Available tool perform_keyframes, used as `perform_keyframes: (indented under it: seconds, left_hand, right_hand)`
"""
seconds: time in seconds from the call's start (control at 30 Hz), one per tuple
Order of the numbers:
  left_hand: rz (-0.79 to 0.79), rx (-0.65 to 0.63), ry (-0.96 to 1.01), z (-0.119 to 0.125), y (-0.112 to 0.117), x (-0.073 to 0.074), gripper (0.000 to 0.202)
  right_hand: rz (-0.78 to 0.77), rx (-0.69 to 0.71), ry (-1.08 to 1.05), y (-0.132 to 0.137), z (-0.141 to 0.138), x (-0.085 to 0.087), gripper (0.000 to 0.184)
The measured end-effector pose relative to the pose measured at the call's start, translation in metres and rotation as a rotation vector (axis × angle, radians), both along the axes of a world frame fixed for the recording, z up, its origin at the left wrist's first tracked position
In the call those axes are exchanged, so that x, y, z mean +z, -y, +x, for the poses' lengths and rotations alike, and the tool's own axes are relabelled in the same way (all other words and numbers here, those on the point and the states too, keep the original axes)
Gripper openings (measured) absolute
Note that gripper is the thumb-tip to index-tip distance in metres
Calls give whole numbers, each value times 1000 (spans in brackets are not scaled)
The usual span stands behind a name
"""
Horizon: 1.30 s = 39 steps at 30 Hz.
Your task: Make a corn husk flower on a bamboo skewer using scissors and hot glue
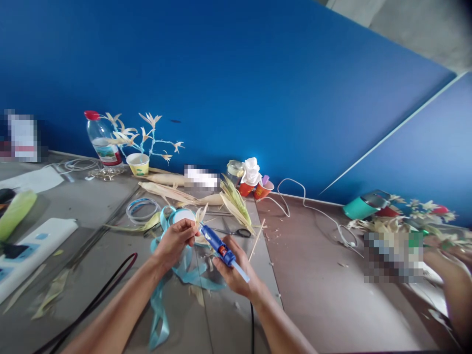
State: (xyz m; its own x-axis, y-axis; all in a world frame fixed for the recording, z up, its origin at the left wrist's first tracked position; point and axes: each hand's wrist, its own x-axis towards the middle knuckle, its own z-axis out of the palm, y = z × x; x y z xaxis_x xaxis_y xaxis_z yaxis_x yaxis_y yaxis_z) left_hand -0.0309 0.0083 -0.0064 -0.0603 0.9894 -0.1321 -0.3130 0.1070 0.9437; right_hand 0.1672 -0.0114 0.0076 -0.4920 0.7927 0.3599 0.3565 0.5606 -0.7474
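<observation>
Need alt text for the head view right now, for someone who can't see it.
The right hand aims a blue glue gun at a small husk piece pinched in the left hand, above light-blue ribbon on a grey table; scissors lie just behind.

Worn on the person's head, the camera looked forward and down along both forearms onto the worktable [313, 295], rolled so the blue wall [258, 73] slanted across the upper frame. Nearest, low at centre, were the left hand [173, 243] pinching a husk flower [201, 215] and the right hand [232, 273] gripping a glue gun [217, 244]. A water bottle [101, 140] stood far back by the wall.
</observation>
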Motion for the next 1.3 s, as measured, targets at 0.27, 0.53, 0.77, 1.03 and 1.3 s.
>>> perform_keyframes:
  seconds: [0.27, 0.53, 0.77, 1.03, 1.3]
  left_hand:
    - [-9, -2, 11, 0, 0, -4, 32]
    - [4, 7, 38, 1, 0, -3, 34]
    - [11, 13, 18, -1, -2, -3, 34]
    - [20, -25, 65, -2, -1, -6, 33]
    - [23, -20, 79, -3, -1, -3, 32]
  right_hand:
    - [-11, -41, 43, -1, -1, -3, 8]
    - [7, -33, 49, 0, -1, -5, 8]
    - [-4, -23, 75, 1, 0, -4, 9]
    - [-2, -117, 36, 0, 5, -18, 13]
    - [-52, -114, 5, 1, 6, -19, 14]
